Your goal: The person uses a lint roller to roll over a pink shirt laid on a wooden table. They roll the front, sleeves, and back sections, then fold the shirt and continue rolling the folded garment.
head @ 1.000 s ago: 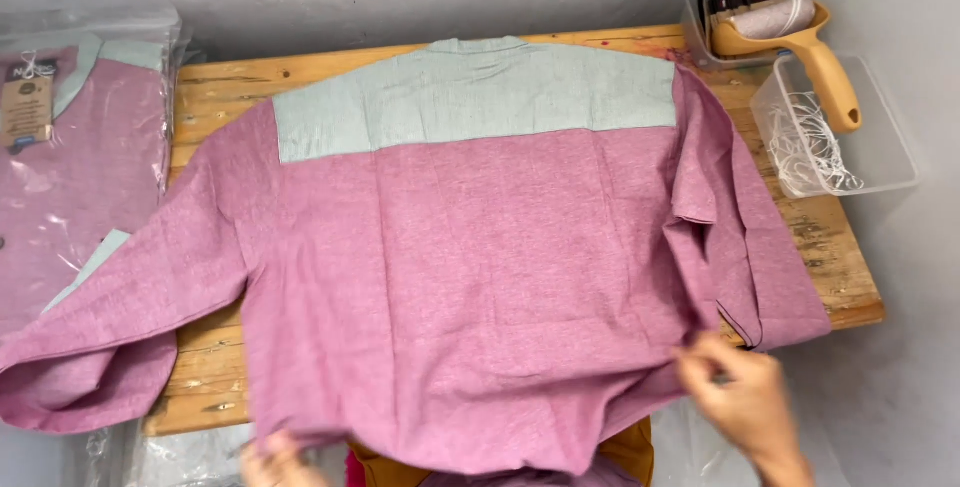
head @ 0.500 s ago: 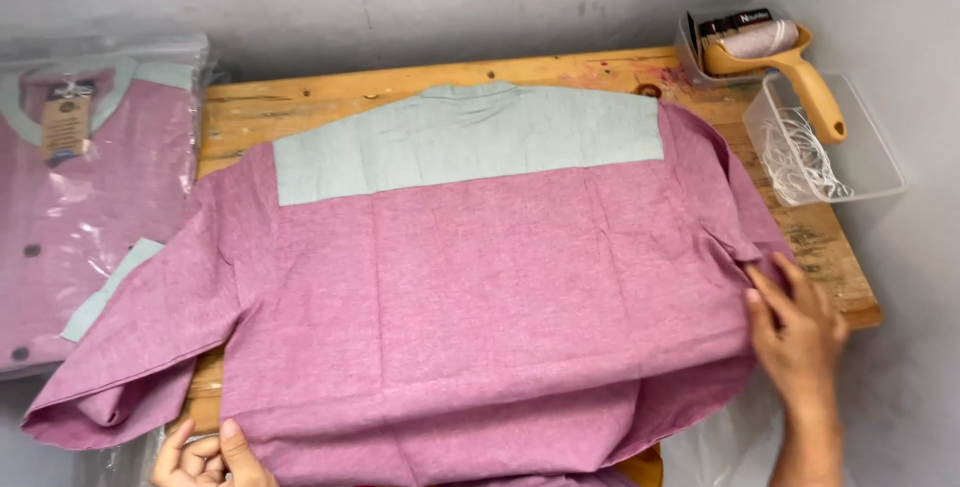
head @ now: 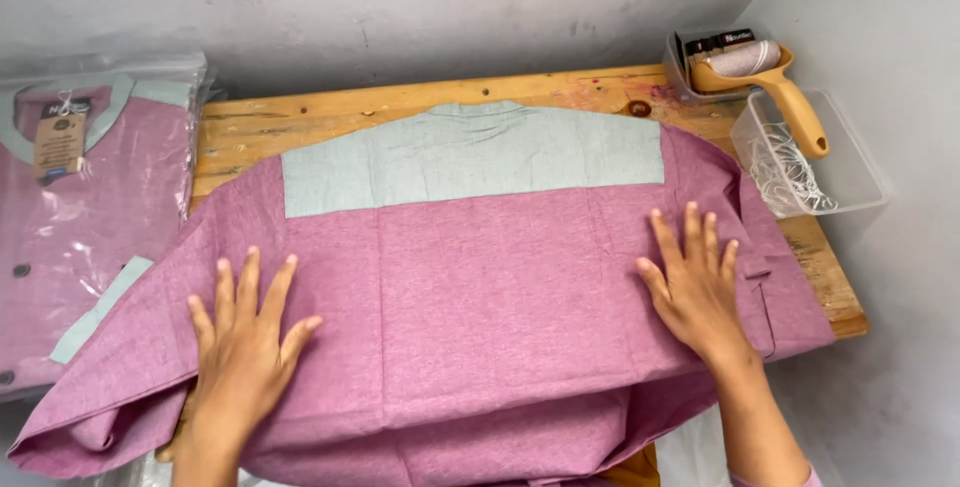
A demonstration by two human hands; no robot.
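A pink woven shirt with a pale grey-green yoke panel [head: 470, 277] lies back-up, spread across the light wooden tabletop [head: 250, 127], its collar toward the far wall and its hem hanging over the near edge. Both hands rest flat on the shirt with fingers spread, gripping nothing: the left hand [head: 245, 332] presses the body of the shirt near its left sleeve, and the right hand [head: 695, 282] presses near the shirt's right side seam, just inside the folded-in right sleeve.

To smooth the cloth well, the palms should stay flat and press evenly, working outward from the middle of the shirt so wrinkles leave at the side seams instead of bunching. The left sleeve, draped off the tabletop's left edge, looks rumpled and probably needs straightening too.

Left of the shirt lies a similar pink shirt packed in a clear plastic bag [head: 85, 217]. Beyond the shirt's right shoulder sit a lint roller with an orange handle [head: 775, 82] and a clear plastic tub [head: 810, 152] holding thin white strings.
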